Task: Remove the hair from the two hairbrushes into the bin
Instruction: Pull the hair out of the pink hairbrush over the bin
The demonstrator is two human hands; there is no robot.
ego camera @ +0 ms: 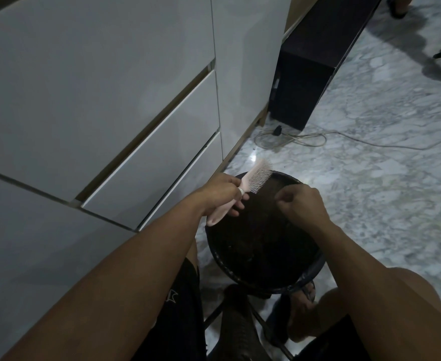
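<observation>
A round black bin (308,276) stands on the floor between my knees, its inside dark. My left hand (220,196) grips the handle of a pink hairbrush (250,179) and holds it over the bin's far left rim, bristles facing right. My right hand (301,203) hovers over the middle of the bin with thumb and fingertips pinched together; whatever they hold is too fine to see. A second hairbrush is not in view.
White cabinet drawers (125,142) fill the left side. A dark low cabinet (308,82) stands beyond, with a pale cable (305,138) looping across the marble floor (370,178). A dark stool frame (240,321) sits below me.
</observation>
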